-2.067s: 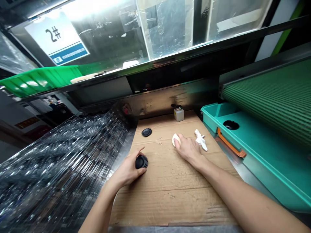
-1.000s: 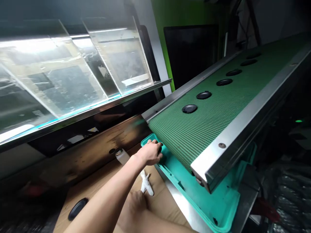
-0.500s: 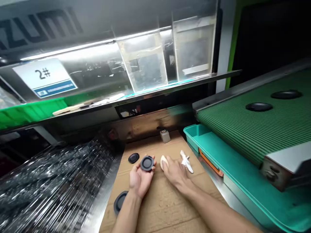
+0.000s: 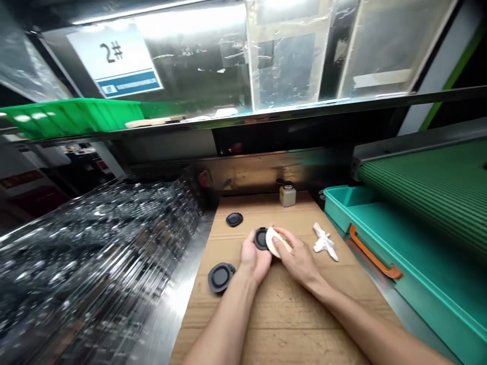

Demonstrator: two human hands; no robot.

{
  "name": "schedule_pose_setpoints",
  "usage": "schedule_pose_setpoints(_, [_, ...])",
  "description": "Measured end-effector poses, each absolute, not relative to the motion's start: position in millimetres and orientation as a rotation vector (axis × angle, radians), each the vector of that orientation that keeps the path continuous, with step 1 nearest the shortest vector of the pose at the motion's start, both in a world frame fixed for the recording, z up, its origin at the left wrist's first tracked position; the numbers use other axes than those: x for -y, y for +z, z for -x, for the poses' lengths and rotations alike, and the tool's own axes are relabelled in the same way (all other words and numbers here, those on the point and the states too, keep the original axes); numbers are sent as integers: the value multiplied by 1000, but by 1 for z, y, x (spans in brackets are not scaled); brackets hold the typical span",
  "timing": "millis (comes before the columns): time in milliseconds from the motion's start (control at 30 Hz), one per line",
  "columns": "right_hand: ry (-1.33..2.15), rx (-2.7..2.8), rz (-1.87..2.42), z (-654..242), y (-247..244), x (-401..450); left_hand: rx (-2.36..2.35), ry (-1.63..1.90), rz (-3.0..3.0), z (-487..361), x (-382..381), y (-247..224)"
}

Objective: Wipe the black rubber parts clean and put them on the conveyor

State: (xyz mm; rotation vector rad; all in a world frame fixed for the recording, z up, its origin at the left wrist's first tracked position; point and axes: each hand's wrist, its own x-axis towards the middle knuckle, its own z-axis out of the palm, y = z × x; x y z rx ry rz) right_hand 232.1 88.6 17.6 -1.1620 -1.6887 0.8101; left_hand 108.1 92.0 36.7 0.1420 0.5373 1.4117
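My left hand (image 4: 255,259) holds a small dark round part (image 4: 261,239), palm up, over the cardboard (image 4: 281,314). My right hand (image 4: 299,256) grips a cream-white round pad (image 4: 276,244), which overlaps the right side of the dark part. Two more dark round parts lie on the cardboard: a small one (image 4: 234,219) beyond my left hand and a larger one (image 4: 220,277) beside my left forearm. To the right of my right hand lies a crumpled white cloth (image 4: 324,242).
A small bottle (image 4: 287,194) stands at the cardboard's far end. At right are a teal tray (image 4: 429,299) with an orange handle (image 4: 375,256) and a green conveyor belt (image 4: 426,177). Clear plastic trays (image 4: 114,243) fill the left. A green bin (image 4: 76,119) sits on the shelf.
The white pad in my right hand has come over to the dark part in my left hand and now overlaps it. The camera view has turned and shifted.
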Motion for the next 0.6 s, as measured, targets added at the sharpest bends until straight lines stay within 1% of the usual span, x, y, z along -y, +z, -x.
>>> schedule_pose_setpoints(67, [787,1685,1186,-234,14,-91,-525,1395,-123,-113,-90,34])
schedule_pose_setpoints(233, [703,1716,1225,-245,9,-104,-492,1155,-308,-113,-84,30])
schedule_pose_setpoints(433, [637,1735,1331,-243,12,-100,-423,1323,-176,-105,-86,30])
schedule_pose_setpoints(533, [658,1854,1384,-232,14,-91,-416,1312,-110,-109,-89,27])
schedule_pose_setpoints(600, [578,1913,1475,-226,19,-89,-440,1286,-141,-113,-90,25])
